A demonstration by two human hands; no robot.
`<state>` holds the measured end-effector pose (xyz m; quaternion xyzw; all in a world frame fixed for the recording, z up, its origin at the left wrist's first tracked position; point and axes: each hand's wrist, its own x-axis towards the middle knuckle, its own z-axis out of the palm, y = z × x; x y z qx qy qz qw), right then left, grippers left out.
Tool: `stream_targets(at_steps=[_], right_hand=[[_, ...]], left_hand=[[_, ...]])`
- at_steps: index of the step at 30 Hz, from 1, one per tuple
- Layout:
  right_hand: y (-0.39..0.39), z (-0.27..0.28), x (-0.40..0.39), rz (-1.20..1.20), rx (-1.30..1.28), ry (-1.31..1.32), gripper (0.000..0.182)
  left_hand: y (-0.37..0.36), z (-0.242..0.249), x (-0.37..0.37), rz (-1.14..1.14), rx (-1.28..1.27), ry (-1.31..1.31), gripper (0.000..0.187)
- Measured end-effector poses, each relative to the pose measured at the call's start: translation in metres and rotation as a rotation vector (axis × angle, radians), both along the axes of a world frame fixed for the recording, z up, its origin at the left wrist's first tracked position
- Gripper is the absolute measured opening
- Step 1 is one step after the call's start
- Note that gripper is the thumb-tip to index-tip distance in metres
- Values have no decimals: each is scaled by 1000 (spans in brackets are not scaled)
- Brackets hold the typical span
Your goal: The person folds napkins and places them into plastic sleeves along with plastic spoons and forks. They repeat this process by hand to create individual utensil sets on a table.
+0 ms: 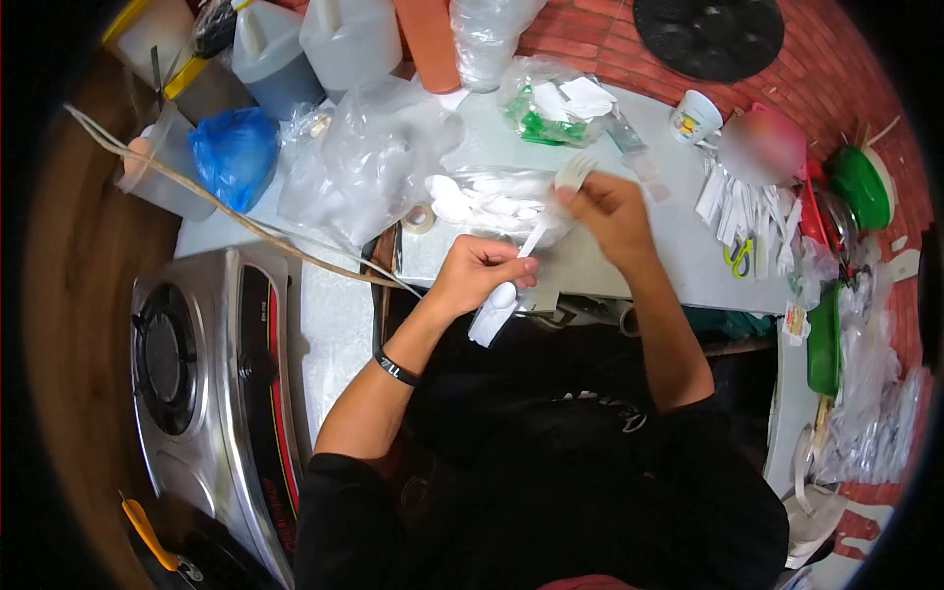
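My left hand (479,272) is closing around a white plastic spoon (504,293) and what looks like a wrapper; my right hand (608,208) is pinching a plastic fork (571,174).

Left hand (480,273) grips white plastic spoon (503,293) with napkin, right hand (610,208) pinches white fork (570,177) above bag of spoons (492,202), gas stove (197,383) at left

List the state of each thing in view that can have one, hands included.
left hand: closed around white plastic cutlery and a paper sleeve
right hand: pinching the plastic fork near its head
bag of spoons: open, lying on the table
gas stove: no flame showing
scissors: lying flat on the table
mug: upright
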<state>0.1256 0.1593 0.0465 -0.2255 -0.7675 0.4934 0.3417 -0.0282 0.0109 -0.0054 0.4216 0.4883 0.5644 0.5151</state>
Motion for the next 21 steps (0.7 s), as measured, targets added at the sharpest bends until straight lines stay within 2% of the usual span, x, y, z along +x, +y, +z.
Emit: stream_targets(at_steps=[3, 6, 9, 12, 15, 18, 21], right_hand=[[-8, 21, 0, -20, -143, 219, 15], [-11, 18, 3, 83, -57, 139, 16], [1, 33, 17, 276, -424, -22, 13], [20, 22, 20, 404, -581, -12, 17], [21, 20, 15, 467, -582, 80, 19], [21, 30, 3, 349, -479, -75, 17], [16, 47, -10, 386, -230, -227, 16]], left_hand=[[0, 0, -1, -16, 11, 29, 16], [0, 3, -3, -37, 21, -24, 15], [-1, 7, -8, -81, 18, -18, 13], [0, 5, -12, -121, 24, -137, 14], [2, 0, -15, -142, 25, -207, 16], [3, 0, -16, -139, 37, -194, 18], [3, 2, -16, -118, 14, -296, 21]])
